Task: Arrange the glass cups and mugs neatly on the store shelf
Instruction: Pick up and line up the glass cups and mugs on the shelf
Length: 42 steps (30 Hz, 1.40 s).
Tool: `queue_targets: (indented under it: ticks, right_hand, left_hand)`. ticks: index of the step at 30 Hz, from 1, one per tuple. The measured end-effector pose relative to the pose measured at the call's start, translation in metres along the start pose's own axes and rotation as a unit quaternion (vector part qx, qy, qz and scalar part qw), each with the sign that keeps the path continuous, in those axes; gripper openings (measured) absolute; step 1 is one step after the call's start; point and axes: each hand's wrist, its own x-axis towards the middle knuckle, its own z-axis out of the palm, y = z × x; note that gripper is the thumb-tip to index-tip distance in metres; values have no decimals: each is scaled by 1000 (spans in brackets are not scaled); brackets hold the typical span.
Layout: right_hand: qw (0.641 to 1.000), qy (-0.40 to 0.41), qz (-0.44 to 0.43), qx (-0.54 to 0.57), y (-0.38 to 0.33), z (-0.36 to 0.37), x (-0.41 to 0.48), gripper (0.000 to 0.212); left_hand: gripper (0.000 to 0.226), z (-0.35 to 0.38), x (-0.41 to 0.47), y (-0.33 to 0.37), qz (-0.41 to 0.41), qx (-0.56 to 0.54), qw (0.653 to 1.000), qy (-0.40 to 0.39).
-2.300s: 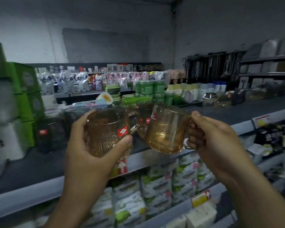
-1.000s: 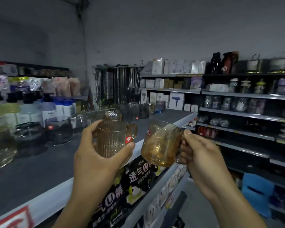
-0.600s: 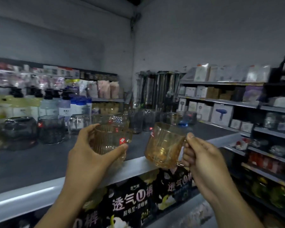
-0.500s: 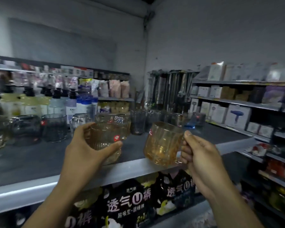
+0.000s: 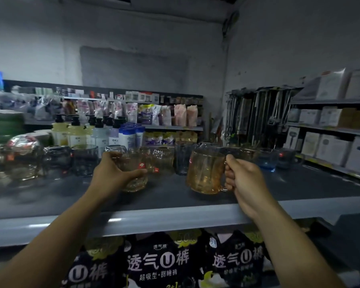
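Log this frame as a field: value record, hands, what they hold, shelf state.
left hand: wrapped around body of an amber ribbed mug, low over the shelf
right hand: gripping handle of an amber mug, upright
contact with shelf: cannot tell for either mug
shelf: grey, front area bare
back row: dark and clear glass cups, a blue cup
below: black packs

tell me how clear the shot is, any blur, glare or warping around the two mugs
Head view: dim, bluish store light. The right mug and right hand are fairly sharp; the left mug in the left hand is softer. Glassware at far left is smeared. A small glare streak sits on the shelf edge. Wide-angle bending curves the right shelves.
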Motion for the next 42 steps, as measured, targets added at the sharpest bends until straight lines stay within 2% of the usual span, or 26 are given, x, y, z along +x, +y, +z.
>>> queue_targets:
  ticks: [4,8,12,15,19,25,27,29,31,32,34,36,39,42]
  right_hand:
    - [1000,-2,6,-21,10,-8,18,34]
    - [998,-4,9,-56,16,-28,32,33]
    - [997,-14,18,-72,16,-57,48,32]
    - [995,-21,20,-98,20,-76,58,33]
    - [996,-44,20,-79,31,-96,74,34]
    - [983,11,-14,-181,39,-128,105,34]
    - [954,58,-50,-290,36,-139,109,32]
    - [889,127,-127,-420,34,-146,101,28]
    - [831,163,-215,-487,33,-142,83,31]
    - [811,147,-240,-512,32,-137,75,39]
    - [785,85,-237,-566,34,-129,70,54]
    - [776,48,-210,-592,39,-129,77,59]
    - [813,35,-183,-551,44,-135,88,54]
    - [820,56,-163,-547,48,-144,98,53]
  left_hand:
    - [101,11,4,-2,-4,16,1000,3]
    - [87,22,2,6,-1,40,999,-8]
    - [86,30,-2,15,4,69,997,-19]
    - [90,32,-7,19,8,92,996,-5]
    - [89,35,-11,18,7,121,992,25]
    - [88,37,-14,18,4,149,988,38]
    - [89,36,-13,17,6,148,988,42]
    - [93,36,-13,16,5,141,989,45]
    - [97,35,-12,15,6,138,989,48]
    - [97,35,-12,15,7,137,989,48]
    - [96,35,-12,14,7,135,989,51]
    - [93,35,-13,14,12,135,989,57]
    - [87,35,-14,13,9,110,992,63]
    - [83,34,-13,12,18,94,993,63]
